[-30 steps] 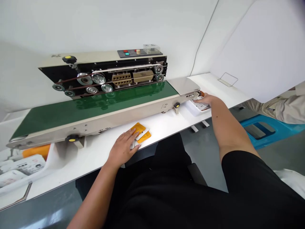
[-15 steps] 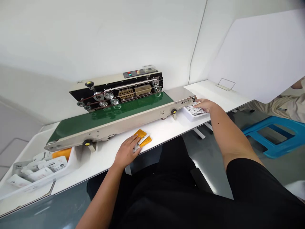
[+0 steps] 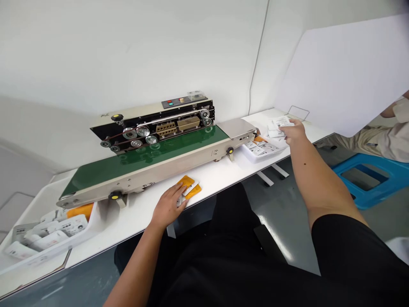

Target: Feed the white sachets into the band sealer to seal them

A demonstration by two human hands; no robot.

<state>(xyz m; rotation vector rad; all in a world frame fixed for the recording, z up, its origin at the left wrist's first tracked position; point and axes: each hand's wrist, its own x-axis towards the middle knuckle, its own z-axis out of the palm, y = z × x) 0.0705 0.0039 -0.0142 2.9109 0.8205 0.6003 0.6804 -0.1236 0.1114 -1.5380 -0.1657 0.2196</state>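
My left hand [image 3: 168,204] rests on a few orange and white packets [image 3: 192,189] lying on the white table, in front of the sealing machine. Its fingers lie flat over the packets' left end, with the thumb apart. Held up over the table's right part, my right hand [image 3: 294,130] grips several white printed packets [image 3: 279,126], fanned a little. Just below and left of it is a white tray [image 3: 255,157] with more printed packets and some orange, partly under the conveyor's right end. The sealing machine [image 3: 153,123] has metal rollers above a green conveyor belt [image 3: 179,147].
At the far left, a white bin [image 3: 96,217] holds many white packets and an orange one under the belt's end. A blue stool [image 3: 377,179] stands on the floor at right. A large white panel [image 3: 345,72] leans in from the right, with another person's clothing [image 3: 380,143] beside it.
My right hand has lifted out of the tray and moved right and slightly up, bringing white packets with it. My left hand stays on the packets. The view has shifted slightly.
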